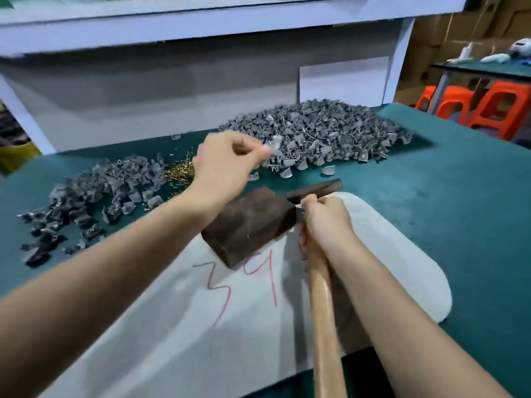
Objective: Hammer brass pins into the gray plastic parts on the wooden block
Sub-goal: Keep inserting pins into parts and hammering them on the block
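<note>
Our left hand [227, 165] hangs above the table [431, 196], fingertips pinching what looks, through blur, like a gray plastic part [272, 147]. Our right hand [326, 222] grips the hammer [320, 297] close to its head, resting beside the wooden block [247, 222]. We should seat the part flat on the block, then fetch one of the brass pins [179, 173] before striking

Wood, plastic, metal and cloth

The wooden block [247, 225] is dark and dull. The hammer handle [324, 311] is smooth, shiny wood; the hammer head [316, 189] is dark metal. The gray plastic parts [316, 136] look matt, one pale plastic part [273, 146] almost see-through. The brass pins [179, 173] shine gold. The table [459, 196] is green cloth; the white sheet [388, 239] looks dull.
</note>
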A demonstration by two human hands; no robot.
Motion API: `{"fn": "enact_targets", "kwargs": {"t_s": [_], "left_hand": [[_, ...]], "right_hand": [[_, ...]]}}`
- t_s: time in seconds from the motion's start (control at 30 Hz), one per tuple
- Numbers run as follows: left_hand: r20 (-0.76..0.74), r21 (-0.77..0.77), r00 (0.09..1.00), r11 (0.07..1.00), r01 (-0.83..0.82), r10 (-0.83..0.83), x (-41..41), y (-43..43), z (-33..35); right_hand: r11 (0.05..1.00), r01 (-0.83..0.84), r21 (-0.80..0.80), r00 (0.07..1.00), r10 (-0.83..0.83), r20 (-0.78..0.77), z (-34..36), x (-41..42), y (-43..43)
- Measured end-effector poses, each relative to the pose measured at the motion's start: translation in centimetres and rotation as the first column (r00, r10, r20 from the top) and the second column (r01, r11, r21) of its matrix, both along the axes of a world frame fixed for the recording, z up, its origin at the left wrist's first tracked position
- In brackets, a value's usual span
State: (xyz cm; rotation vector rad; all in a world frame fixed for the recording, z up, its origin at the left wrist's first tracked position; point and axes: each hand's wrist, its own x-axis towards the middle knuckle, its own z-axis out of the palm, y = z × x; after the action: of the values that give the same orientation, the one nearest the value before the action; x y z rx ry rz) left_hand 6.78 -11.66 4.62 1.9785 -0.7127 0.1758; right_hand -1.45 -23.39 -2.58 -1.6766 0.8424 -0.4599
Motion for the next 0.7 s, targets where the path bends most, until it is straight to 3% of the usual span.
{"fn": "enact_targets", "kwargs": {"t_s": [0.03, 0.13, 0.23, 0.33, 0.43, 0.6, 0.7], "left_hand": [[0.094, 0.166, 0.993, 0.983, -0.084, 0.069, 2.2, -1.2, 1.1], [0.247, 0.566, 0.945, 0.759, -0.322, 0.216, 9.5, -0.4, 1.9], [0.191, 0.758, 0.934, 0.559, -0.336, 0.302, 14.1, 5.2, -0.6], [0.147, 0.851, 0.881, 0.395, -0.345, 0.451, 15.9, 11.8, -3.8], [0.1, 0.848, 0.872, 0.417, -0.327, 0.48, 15.4, 15.6, -5.3], [0.216, 0.728, 0.846, 0.497, -0.472, 0.487, 14.6, 15.6, -4.7], [0.179, 0.719, 0.879, 0.551, -0.423, 0.441, 14.4, 14.9, -4.7]], "right_hand": [[0.999, 0.011, -0.032, 1.0, -0.011, -0.002, 0.0, -0.3, 0.3], [0.979, 0.06, -0.196, 0.998, -0.061, -0.003, -0.1, -1.0, 0.4], [0.941, 0.036, -0.337, 0.996, -0.062, -0.065, -0.1, -1.2, 0.4], [0.879, 0.042, -0.475, 0.984, -0.118, -0.131, -0.1, -1.4, 0.1], [0.849, 0.039, -0.527, 0.97, -0.159, -0.185, -0.1, -1.8, -0.4], [0.832, 0.008, -0.555, 0.967, -0.147, -0.206, -0.1, -1.7, -0.5], [0.819, 0.0, -0.573, 0.964, -0.153, -0.219, -0.2, -1.8, -0.5]]}}
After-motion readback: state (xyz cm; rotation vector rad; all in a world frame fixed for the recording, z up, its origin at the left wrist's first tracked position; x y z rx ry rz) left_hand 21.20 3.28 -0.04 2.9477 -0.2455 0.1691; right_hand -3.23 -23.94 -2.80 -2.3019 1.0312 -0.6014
